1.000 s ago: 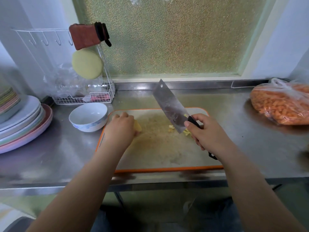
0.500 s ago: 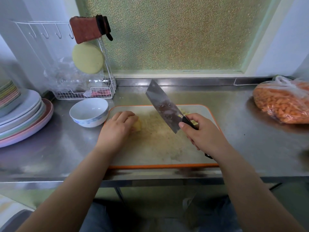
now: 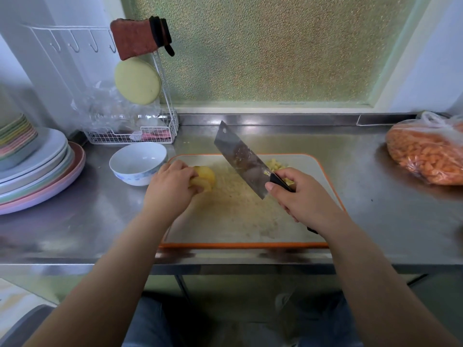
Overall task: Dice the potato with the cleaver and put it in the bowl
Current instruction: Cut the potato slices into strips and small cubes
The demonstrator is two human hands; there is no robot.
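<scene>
Since the earlier frames, more of the potato (image 3: pixel 203 177) has come out from under my left hand (image 3: pixel 170 189), and the cleaver (image 3: pixel 241 160) has swung so its blade now slants up toward the top centre of the frame, clear of the cutting board (image 3: pixel 240 216). My left hand curls over the potato at the left end of the board, fingers wrapped on its near and top sides, with what looks like a cut slice leaning against the main piece. My right hand (image 3: pixel 300 199) is clamped round the cleaver's dark handle, thumb lying along it, the blade lifted and not touching the potato. A small heap of diced potato (image 3: pixel 276 165) sits at the upper right of the board, partly behind the blade.

I judge I am between cuts, about to bring the blade across to the piece under my left hand. To do it well I would tuck the left fingertips back so the knuckles guide the flat of the blade, set the potato on a cut face so it cannot roll, and lower the edge straight down.

The bowl (image 3: pixel 137 162), white and holding nothing I can see, stands on the counter (image 3: pixel 375 221) just beside the board's upper left corner, near my left hand.
</scene>
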